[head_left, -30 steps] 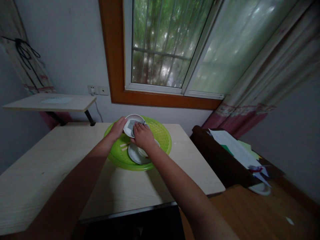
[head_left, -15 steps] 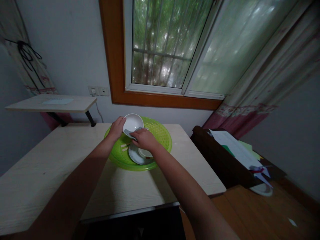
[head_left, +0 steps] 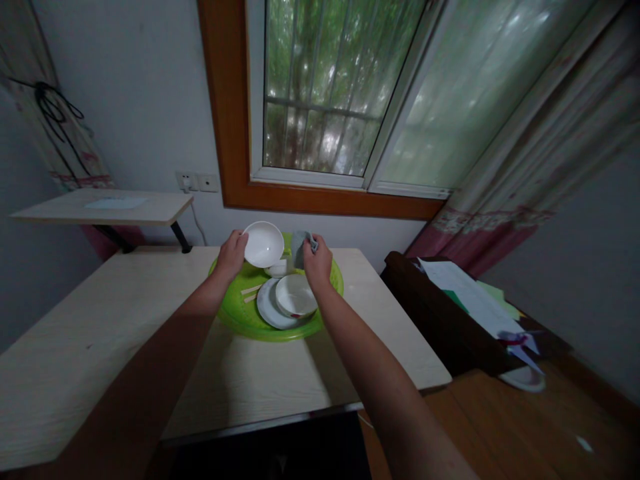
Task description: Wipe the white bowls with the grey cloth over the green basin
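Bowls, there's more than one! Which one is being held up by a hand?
The plain white bowl, its rim in the left hand; the red-marked bowl sits on a plate.

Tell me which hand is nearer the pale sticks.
Left: the left hand, gripping a white bowl, is beyond and left of the pale sticks; the right hand, holding a gray cloth, is farther to their right.

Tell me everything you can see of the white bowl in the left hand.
The white bowl is round and plain, its smooth inside showing a small bright reflection; it looks ceramic or plastic, I can't tell which. The left hand grips its left edge, holding it tilted, open side toward the camera, over the far side of the green basket. Nothing shows inside it. Whether it touches the small white item below is unclear.
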`<state>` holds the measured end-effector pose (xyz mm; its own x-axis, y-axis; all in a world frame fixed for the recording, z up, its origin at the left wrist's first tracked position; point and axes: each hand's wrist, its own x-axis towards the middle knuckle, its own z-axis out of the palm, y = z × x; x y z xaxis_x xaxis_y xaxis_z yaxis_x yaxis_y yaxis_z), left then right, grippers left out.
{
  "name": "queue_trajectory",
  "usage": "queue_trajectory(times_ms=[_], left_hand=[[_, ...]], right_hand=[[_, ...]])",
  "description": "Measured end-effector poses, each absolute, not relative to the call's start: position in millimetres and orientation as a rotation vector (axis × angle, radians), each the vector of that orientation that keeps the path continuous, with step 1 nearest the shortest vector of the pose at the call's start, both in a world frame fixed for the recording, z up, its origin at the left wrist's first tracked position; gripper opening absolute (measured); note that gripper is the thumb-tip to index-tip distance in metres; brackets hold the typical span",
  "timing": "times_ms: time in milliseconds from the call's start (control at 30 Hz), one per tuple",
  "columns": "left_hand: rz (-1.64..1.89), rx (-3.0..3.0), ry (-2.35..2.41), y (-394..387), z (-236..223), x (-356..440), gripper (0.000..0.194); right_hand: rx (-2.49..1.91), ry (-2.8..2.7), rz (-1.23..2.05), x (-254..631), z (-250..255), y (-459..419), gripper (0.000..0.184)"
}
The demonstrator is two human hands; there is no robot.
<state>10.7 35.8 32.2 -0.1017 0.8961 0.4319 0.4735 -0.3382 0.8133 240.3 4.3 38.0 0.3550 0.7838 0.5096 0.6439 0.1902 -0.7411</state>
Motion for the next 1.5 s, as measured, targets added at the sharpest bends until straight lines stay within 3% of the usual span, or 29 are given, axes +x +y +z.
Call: queue_trajectory(times_ms=[300, 533, 667, 900, 1100, 1500], left_hand=[[1.394, 1.925, 1.299, 32, 31, 13, 0.048], [1.386, 1.961, 1.321, 31, 32, 14, 0.048], [1.388, 1.970, 1.313, 31, 31, 14, 0.047], [1.380, 2.001, 1.284, 29, 32, 15, 0.048], [1.404, 2.136, 1.113, 27, 30, 15, 0.046], [1.365, 2.185, 1.082, 22, 36, 16, 0.050]], right_hand=[[-1.393, -1.439, 0.312, 239, 27, 14, 0.038], [-1.073, -1.506, 0.629, 236, 27, 9, 0.063], [-1.098, -1.508, 0.620, 238, 25, 14, 0.045], [-1.140, -1.532, 0.464, 239, 19, 21, 0.054], [-1.344, -1.672, 0.452, 238, 16, 19, 0.027], [-1.414, -1.667, 0.529, 236, 17, 14, 0.030]])
